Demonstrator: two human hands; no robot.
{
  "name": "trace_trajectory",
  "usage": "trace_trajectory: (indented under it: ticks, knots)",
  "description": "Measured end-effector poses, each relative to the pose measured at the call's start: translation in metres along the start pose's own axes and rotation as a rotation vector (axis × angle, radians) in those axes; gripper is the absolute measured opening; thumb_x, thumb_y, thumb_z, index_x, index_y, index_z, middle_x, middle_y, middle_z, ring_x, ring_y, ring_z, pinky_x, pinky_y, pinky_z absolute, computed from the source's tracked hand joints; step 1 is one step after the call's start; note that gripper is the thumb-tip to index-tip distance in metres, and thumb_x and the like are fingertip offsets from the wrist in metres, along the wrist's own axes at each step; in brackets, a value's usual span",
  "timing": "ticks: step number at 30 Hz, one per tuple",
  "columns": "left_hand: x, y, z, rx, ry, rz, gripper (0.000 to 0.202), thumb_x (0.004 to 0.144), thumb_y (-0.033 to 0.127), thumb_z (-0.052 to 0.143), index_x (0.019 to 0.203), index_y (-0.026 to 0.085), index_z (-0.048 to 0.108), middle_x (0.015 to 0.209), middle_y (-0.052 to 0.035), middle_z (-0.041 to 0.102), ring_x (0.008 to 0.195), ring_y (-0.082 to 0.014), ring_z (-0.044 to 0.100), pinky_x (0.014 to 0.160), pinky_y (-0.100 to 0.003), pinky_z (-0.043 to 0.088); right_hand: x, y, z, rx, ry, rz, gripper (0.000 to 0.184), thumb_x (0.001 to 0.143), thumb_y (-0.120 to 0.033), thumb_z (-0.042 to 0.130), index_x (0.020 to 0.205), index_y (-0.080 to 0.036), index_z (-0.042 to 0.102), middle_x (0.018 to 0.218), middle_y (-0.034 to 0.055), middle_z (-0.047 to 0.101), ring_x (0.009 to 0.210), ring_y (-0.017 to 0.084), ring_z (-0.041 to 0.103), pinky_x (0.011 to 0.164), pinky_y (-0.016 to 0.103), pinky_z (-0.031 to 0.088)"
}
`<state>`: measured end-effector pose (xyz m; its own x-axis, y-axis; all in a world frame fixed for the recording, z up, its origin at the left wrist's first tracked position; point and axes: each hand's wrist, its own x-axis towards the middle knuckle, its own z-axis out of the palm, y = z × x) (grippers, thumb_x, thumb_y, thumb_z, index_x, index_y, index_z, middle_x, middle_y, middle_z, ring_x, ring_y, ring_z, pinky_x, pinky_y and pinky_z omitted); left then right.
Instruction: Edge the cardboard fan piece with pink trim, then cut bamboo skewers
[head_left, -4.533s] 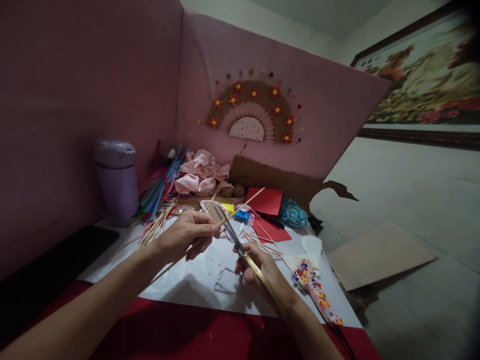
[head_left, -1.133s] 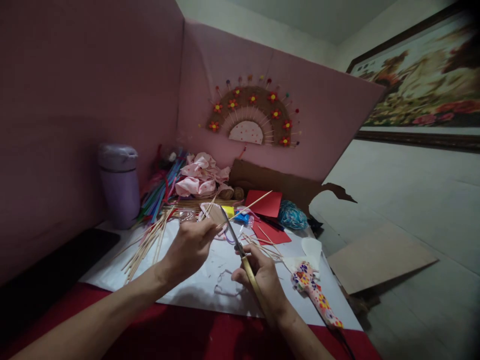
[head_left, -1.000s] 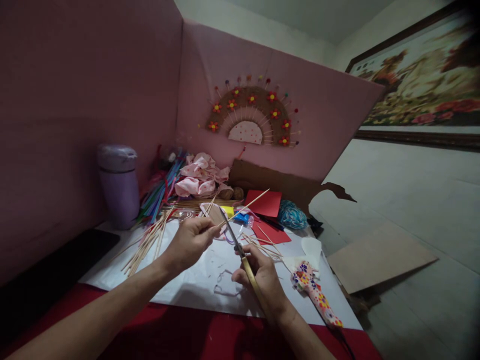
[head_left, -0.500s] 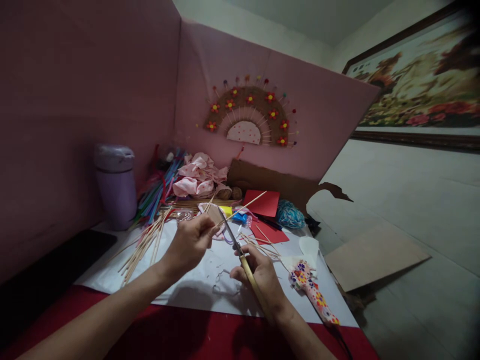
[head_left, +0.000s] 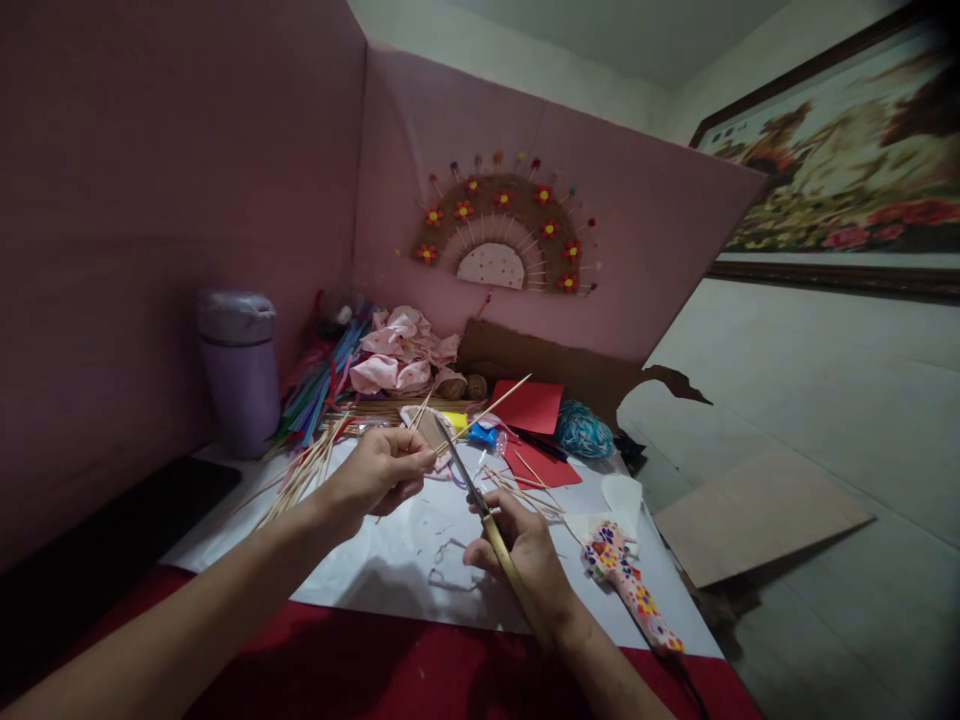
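My left hand point(head_left: 384, 472) is closed, pinching a thin wooden skewer point(head_left: 501, 402) near its lower end. The skewer slants up to the right, its pointed tip over the red paper. Scissors with a yellowish handle point(head_left: 504, 555) are in my right hand point(head_left: 529, 548). Their blades point(head_left: 463, 474) point up and away, crossing the skewer just beside my left fingertips. Whether the blades touch the skewer, I cannot tell. Behind the blades lies a brown cardboard piece with a pale pink edge point(head_left: 433, 432).
Loose skewers point(head_left: 307, 465) lie left on white paper point(head_left: 375, 575). A purple tumbler point(head_left: 241, 395), pink fabric point(head_left: 401, 350), red paper point(head_left: 529, 408) and blue yarn point(head_left: 585, 430) stand behind. A flower-patterned glue gun point(head_left: 634, 590) lies right. A pink board point(head_left: 645, 210) carries an arched decoration.
My left hand has turned slightly, its fingers now more extended along the skewer. The scissors stay nearly in place. The whole view has shifted a little to the right.
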<state>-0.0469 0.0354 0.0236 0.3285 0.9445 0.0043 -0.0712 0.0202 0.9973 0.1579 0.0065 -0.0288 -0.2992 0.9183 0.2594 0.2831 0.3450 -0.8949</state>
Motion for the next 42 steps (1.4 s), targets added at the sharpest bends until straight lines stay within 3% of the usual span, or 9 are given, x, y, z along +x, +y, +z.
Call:
trace_trajectory:
  ticks: [5,10,14,18,26,30,34,37,42]
  knots:
    - [0.003,-0.001,-0.005,-0.134,-0.144,-0.153,0.031,0.067,0.037,0.064,0.059,0.019,0.040,0.038,0.0083,0.039,0.028,-0.0016,0.015,0.029,-0.017,0.010,0.001,-0.001,-0.001,-0.006,-0.013,0.006,0.036,0.064,-0.037,0.076,0.087,-0.019,0.053,0.051,-0.0092,0.038,0.049,0.008,0.030,0.045,0.020,0.023]
    - [0.004,-0.016,0.006,0.504,0.346,0.442,0.022,0.078,0.033,0.054,0.063,0.016,0.053,0.052,-0.0004,0.053,0.043,-0.0084,0.042,0.043,-0.020,0.029,0.001,-0.006,0.002,-0.053,0.060,0.049,0.032,0.064,-0.036,0.075,0.080,-0.018,0.053,0.050,-0.0097,0.034,0.049,0.008,0.028,0.043,0.019,0.021]
    - [0.001,-0.023,0.007,0.876,0.470,0.736,0.021,0.082,0.025,0.049,0.064,0.016,0.055,0.054,0.0002,0.051,0.050,-0.0096,0.043,0.053,-0.023,0.031,0.001,-0.009,0.003,-0.051,0.064,0.048,0.033,0.064,-0.036,0.075,0.081,-0.018,0.053,0.049,-0.0098,0.034,0.048,0.008,0.028,0.043,0.019,0.021]
    - [0.000,-0.014,0.008,0.572,0.358,0.502,0.023,0.079,0.027,0.053,0.059,0.017,0.049,0.046,0.0035,0.045,0.043,-0.0075,0.038,0.045,-0.020,0.029,0.001,-0.006,0.003,-0.046,0.057,0.021,0.034,0.064,-0.037,0.076,0.081,-0.018,0.053,0.050,-0.0097,0.034,0.048,0.008,0.028,0.043,0.020,0.021]
    - [0.004,-0.006,-0.003,-0.227,-0.136,-0.125,0.029,0.070,0.031,0.062,0.058,0.019,0.038,0.037,0.0094,0.038,0.028,-0.0015,0.014,0.029,-0.016,0.008,0.001,-0.005,0.002,-0.045,0.025,-0.010,0.036,0.063,-0.036,0.076,0.084,-0.018,0.053,0.050,-0.0098,0.036,0.049,0.008,0.030,0.044,0.020,0.023]
    - [0.006,-0.012,0.001,-0.111,-0.017,-0.047,0.026,0.073,0.032,0.060,0.060,0.019,0.042,0.039,0.0077,0.042,0.028,-0.0023,0.017,0.030,-0.017,0.010,0.002,-0.004,0.002,-0.049,0.044,0.011,0.034,0.063,-0.036,0.076,0.081,-0.018,0.054,0.049,-0.0099,0.035,0.048,0.008,0.028,0.043,0.019,0.022]
    - [0.005,-0.017,0.009,0.382,0.370,0.401,0.021,0.078,0.032,0.057,0.064,0.016,0.053,0.052,0.0007,0.055,0.044,-0.0081,0.044,0.044,-0.020,0.032,0.003,-0.002,0.001,-0.063,0.070,0.030,0.033,0.064,-0.036,0.076,0.079,-0.018,0.054,0.050,-0.0096,0.034,0.048,0.008,0.029,0.043,0.019,0.022]
    - [0.002,-0.018,0.009,0.700,0.491,0.633,0.017,0.078,0.026,0.057,0.064,0.016,0.056,0.055,0.0010,0.054,0.052,-0.0097,0.047,0.055,-0.023,0.034,0.003,-0.001,0.001,-0.062,0.054,0.026,0.034,0.064,-0.037,0.076,0.081,-0.017,0.054,0.050,-0.0097,0.034,0.048,0.007,0.029,0.043,0.019,0.021]
    - [0.001,-0.009,0.006,0.436,0.341,0.420,0.023,0.076,0.029,0.057,0.057,0.016,0.050,0.043,0.0051,0.043,0.040,-0.0067,0.036,0.042,-0.019,0.027,0.002,-0.001,0.002,-0.033,0.015,0.036,0.037,0.064,-0.042,0.075,0.082,-0.018,0.054,0.050,-0.0099,0.034,0.047,0.007,0.028,0.042,0.019,0.021]
